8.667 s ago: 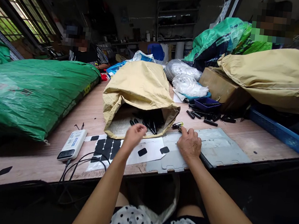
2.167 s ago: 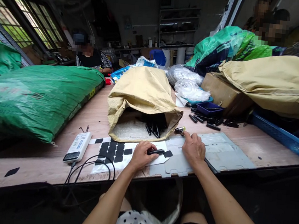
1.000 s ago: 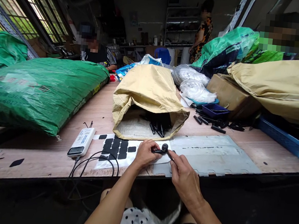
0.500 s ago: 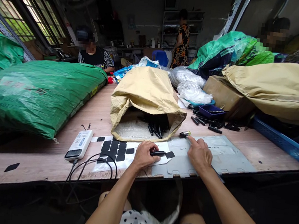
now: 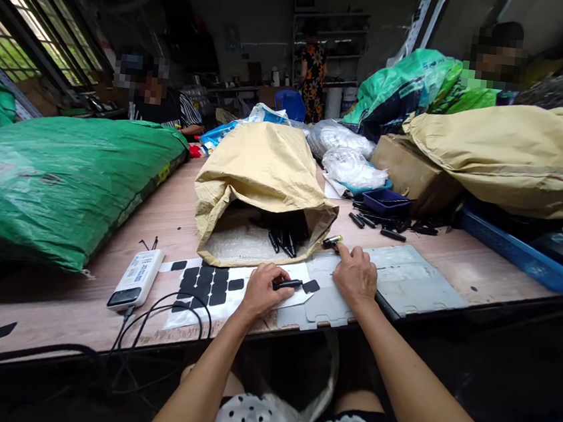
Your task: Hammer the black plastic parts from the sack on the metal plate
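My left hand [image 5: 262, 290] grips a thin black pen-like rod [image 5: 287, 283] and lays its tip beside a black sticker [image 5: 310, 286] on a white backing sheet [image 5: 213, 291] that carries several black pads. My right hand [image 5: 356, 276] rests on a grey metal plate [image 5: 394, 283], its fingers touching a small tool with a yellow-green tip [image 5: 333, 240]. Just beyond both hands lies an open tan sack [image 5: 260, 168] with several black rods [image 5: 283, 241] showing in its mouth.
A white power bank [image 5: 135, 279] with black cables [image 5: 149, 318] lies left of the sheet. A big green sack [image 5: 58, 181] fills the left side. A blue tray [image 5: 387, 201], loose black rods [image 5: 391, 224], a cardboard box [image 5: 411, 171] and more sacks crowd the right. Other people sit and stand behind.
A second ago both hands held the rod together near the table edge. Since then my right hand has gone back onto the grey plate by the yellow-tipped tool; my left keeps the rod on the sheet.
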Available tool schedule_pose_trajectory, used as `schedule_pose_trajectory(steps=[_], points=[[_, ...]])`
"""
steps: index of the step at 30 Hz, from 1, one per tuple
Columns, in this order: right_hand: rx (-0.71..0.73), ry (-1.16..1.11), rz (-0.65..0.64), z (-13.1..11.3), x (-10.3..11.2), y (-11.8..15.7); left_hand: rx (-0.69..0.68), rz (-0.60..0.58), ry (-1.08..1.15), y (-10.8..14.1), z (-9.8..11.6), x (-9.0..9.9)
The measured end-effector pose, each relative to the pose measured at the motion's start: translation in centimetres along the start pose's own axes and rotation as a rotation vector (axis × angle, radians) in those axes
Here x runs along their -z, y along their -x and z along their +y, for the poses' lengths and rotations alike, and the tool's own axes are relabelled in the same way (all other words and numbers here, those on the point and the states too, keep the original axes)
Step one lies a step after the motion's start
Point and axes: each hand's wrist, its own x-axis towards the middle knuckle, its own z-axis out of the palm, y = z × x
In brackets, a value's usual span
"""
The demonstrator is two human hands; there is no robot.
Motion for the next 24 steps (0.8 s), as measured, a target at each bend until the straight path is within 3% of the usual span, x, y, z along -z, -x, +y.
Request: schedule_pose_trajectory(steps=[3,5,7,9,11,13,15,17,20,24], points=[[0.002,0.001,-0.010,0.0,0.0,-0.1,-0.039,0.014,0.055,1.3,2.3,1.1],[0.001,0.004,-0.008,0.0,0.0,-0.1,-0.060,-0.048,0.156,3.1,4.5,1.9],[-0.003,0.003,-0.008,0.0,-0.1,-0.1,-0.050,-0.236,0.320,5.5,6.5,1.8],[-0.006,-0.001,-0.012,0.0,-0.1,0.0,0.010,-0.484,0.457,8.1,7.2,0.4],[-0.006,-0.004,-0.015,-0.1,-0.1,0.0,0.126,-0.674,0.502,10.3,6.0,-2.4],[-0.004,-0.006,-0.014,-0.1,-0.1,0.0,0.319,-0.750,0.468,11.7,3.3,-5.9],[-0.004,-0.008,-0.009,-0.1,-0.1,0.0,0.591,-0.685,0.369,12.2,0.3,-9.1],[-0.004,-0.011,-0.003,-0.1,-0.1,0.0,0.731,-0.566,0.252,11.9,-2.0,-11.3],[-0.004,-0.010,-0.001,-0.1,-0.1,0.0,0.671,-0.519,0.132,11.2,-2.8,-12.3],[-0.001,0.000,-0.004,-0.1,-0.1,0.0,0.546,-0.714,0.059,10.6,0.4,-10.0]])
